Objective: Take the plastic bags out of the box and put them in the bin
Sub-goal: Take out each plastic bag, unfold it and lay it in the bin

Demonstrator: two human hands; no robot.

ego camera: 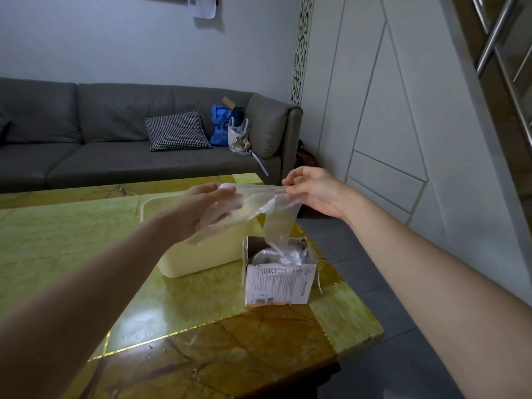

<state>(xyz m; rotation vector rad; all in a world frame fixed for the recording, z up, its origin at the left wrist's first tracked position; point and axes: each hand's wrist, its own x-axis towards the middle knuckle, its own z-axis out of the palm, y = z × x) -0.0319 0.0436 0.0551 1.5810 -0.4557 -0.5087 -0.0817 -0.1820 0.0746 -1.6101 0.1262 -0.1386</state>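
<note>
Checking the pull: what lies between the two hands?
Head view: a clear plastic bag stretches from left hand to right hand, trailing into the box.

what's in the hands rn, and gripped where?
One clear plastic bag, stretched between both hands. The right hand pinches its upper right edge; the left hand holds its left end. Its tail hangs down into the open box.

- On the near face of the cardboard box (276,285) we see lines of small print running sideways, a larger vertical line of Chinese characters by its right edge, and small square codes near the bottom; none is sharp enough for us to read.
- The paper (203,5) on the far wall bears a code, too small to read.
</note>
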